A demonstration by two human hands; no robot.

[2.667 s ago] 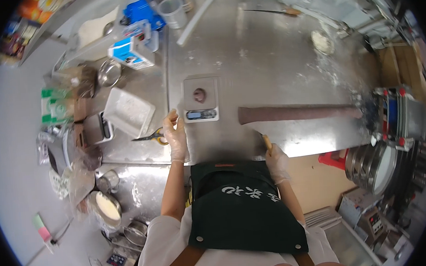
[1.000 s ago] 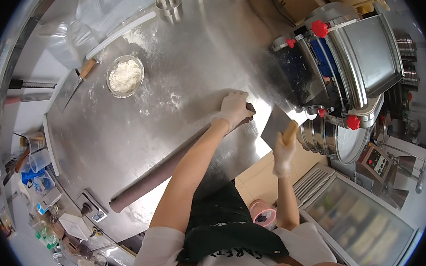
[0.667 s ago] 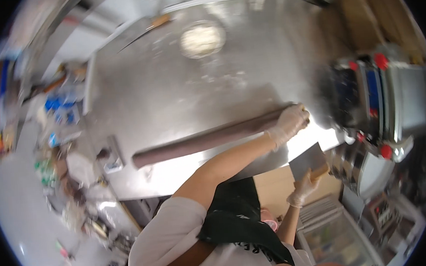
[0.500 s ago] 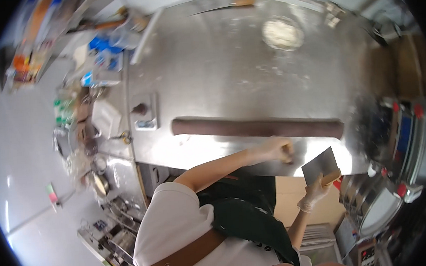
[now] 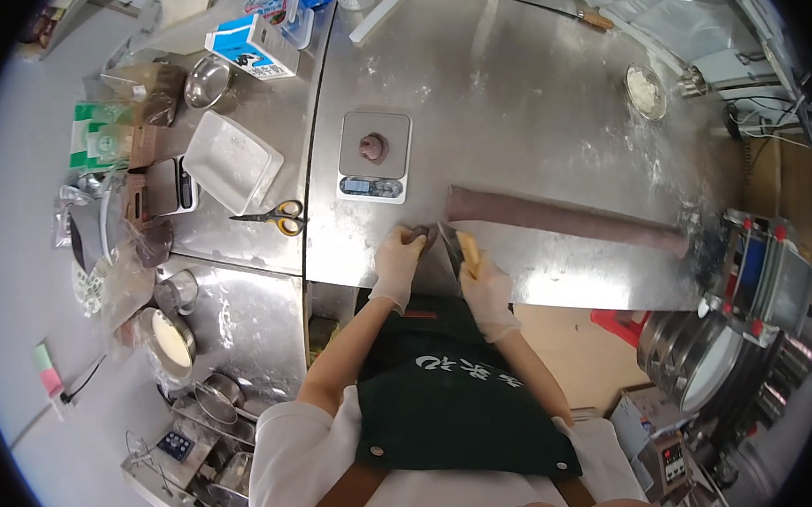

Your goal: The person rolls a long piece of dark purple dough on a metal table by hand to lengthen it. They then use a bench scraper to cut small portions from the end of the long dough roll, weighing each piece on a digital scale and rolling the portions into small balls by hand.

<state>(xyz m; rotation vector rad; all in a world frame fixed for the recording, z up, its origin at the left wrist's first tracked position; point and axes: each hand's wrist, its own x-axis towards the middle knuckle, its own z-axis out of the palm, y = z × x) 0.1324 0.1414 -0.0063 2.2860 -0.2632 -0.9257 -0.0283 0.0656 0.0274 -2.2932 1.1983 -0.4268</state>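
Note:
A long brown dough log point(image 5: 564, 219) lies slantwise on the steel table. Near its left end, my gloved left hand point(image 5: 396, 268) pinches a small dark dough piece point(image 5: 421, 236), partly covered by the fingers. My gloved right hand point(image 5: 490, 295) grips a dough scraper point(image 5: 453, 248) by its wooden handle, the metal blade held between my two hands close to that piece. Beyond my left hand stands a digital kitchen scale point(image 5: 373, 188) with a brown dough lump point(image 5: 373, 147) on its plate.
Left of the table seam lie scissors point(image 5: 286, 219), a white plastic tray point(image 5: 240, 161), a milk carton point(image 5: 255, 47) and a metal bowl point(image 5: 209, 82). A cleaver point(image 5: 548, 0) and a bowl of flour point(image 5: 645, 91) are at the back. Stacked metal pans point(image 5: 686, 356) stand at right.
The view has swung left. My left hand has come from in front of the log to its left end and holds a dough piece; my right hand has brought the scraper in beside it.

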